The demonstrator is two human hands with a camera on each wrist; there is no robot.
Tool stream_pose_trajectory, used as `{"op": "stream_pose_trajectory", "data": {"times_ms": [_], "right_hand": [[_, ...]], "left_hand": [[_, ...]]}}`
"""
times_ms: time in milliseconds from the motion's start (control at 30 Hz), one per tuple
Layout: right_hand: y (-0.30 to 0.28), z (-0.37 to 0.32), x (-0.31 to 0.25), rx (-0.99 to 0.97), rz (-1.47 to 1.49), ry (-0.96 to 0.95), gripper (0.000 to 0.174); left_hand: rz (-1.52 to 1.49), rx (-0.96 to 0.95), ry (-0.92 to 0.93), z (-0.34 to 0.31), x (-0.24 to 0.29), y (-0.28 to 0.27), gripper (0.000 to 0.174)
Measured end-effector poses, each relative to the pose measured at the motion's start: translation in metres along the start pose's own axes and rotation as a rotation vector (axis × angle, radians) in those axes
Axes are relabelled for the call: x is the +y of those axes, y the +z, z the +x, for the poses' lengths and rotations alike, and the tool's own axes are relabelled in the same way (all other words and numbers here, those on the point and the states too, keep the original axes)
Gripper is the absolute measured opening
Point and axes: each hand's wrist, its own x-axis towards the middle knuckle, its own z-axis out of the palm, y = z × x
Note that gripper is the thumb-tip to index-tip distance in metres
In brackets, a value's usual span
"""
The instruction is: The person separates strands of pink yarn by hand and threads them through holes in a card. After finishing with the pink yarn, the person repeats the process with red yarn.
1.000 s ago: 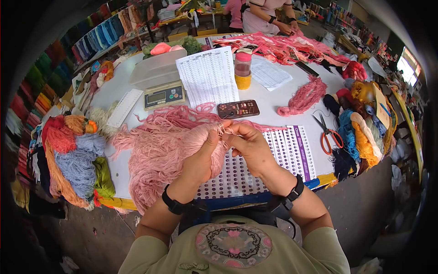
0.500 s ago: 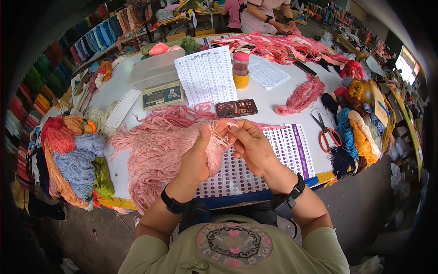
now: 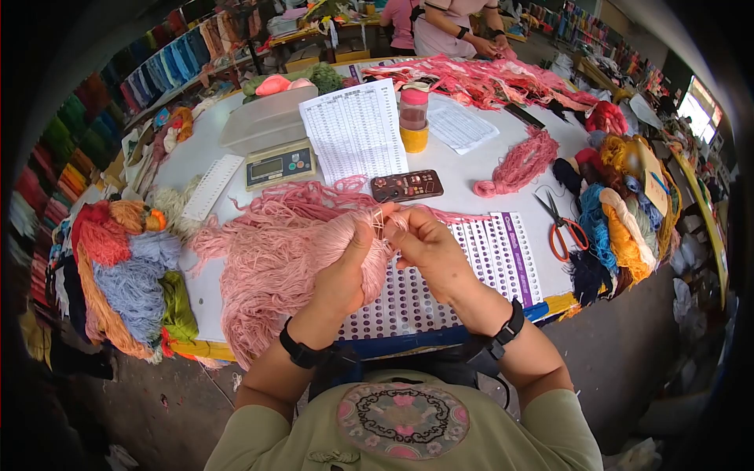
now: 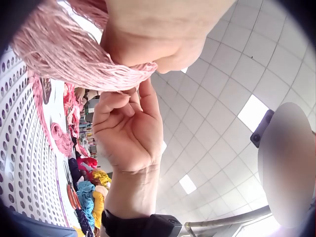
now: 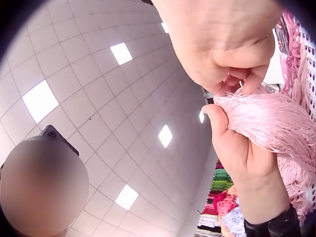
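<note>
A large hank of pale pink yarn (image 3: 271, 275) spreads over the table to the left of the hands. My left hand (image 3: 344, 271) grips its gathered end, with the thumb along the near side. Close beside it, my right hand (image 3: 436, 255) pinches a few strands at the top of the bundle between thumb and fingers. In the right wrist view, the yarn (image 5: 269, 121) fans out from between both hands. Seen from the left wrist, the right hand (image 4: 131, 133) has curled fingers right at the yarn's end. Part of the fingertips is hidden by the yarn.
Under the hands lies a white board with rows of holes (image 3: 393, 314). Beyond are a phone (image 3: 407, 186), a scale (image 3: 280, 165), a printed sheet (image 3: 353, 129) and a jar (image 3: 415, 118). Scissors (image 3: 561, 228) and coloured yarn piles (image 3: 133, 275) lie at the sides.
Half a second ago the right hand drew strands slightly away from the left hand, with threads stretched between them. Now the hands are close together again at the bundle's top.
</note>
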Motion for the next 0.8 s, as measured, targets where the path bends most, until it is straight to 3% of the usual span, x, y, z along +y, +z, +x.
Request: {"op": "stream_pose_trajectory", "data": {"times_ms": [200,267,367,433,500,533,567,600,667,700,733,800], "right_hand": [[0.004,0.0,0.002,0.011,-0.011,-0.027,0.015],[0.002,0.0,0.002,0.024,0.027,-0.031,0.015],[-0.01,-0.007,-0.002,-0.13,0.232,0.09,0.013],[-0.016,-0.014,-0.016,-0.223,-0.051,0.128,0.01],[-0.037,-0.011,-0.015,0.038,-0.088,-0.197,0.011],[-0.06,-0.005,-0.013,0.221,-0.202,-0.349,0.013],[-0.085,0.001,-0.01,0.396,-0.143,-0.36,0.015],[-0.089,-0.002,-0.024,0.459,0.142,-0.386,0.016],[-0.153,-0.01,-0.016,0.318,0.478,-0.296,0.014],[-0.188,-0.014,-0.009,0.254,0.457,-0.327,0.015],[-0.205,-0.02,-0.014,0.304,0.567,-0.322,0.014],[-0.236,-0.035,-0.03,0.518,0.389,-0.255,0.017]], "left_hand": [[0.053,-0.027,0.009,0.001,0.001,0.003,0.056],[0.141,0.043,0.021,0.001,0.003,-0.001,0.048],[0.142,0.149,-0.06,0.0,0.02,-0.002,0.044],[0.03,0.157,-0.115,-0.005,0.048,-0.007,0.037],[0.056,0.036,-0.172,-0.013,0.083,-0.039,0.027],[-0.06,0.079,-0.096,-0.015,0.096,-0.055,0.023],[-0.175,0.122,-0.017,-0.017,0.109,-0.071,0.02],[-0.252,0.141,0.031,-0.02,0.122,-0.089,0.019],[-0.337,0.263,0.112,-0.034,0.153,-0.136,0.016],[-0.346,0.366,0.143,-0.044,0.169,-0.166,0.015],[-0.269,0.459,0.164,-0.054,0.187,-0.192,0.014],[-0.197,0.547,0.205,-0.079,0.225,-0.259,0.015]]}}
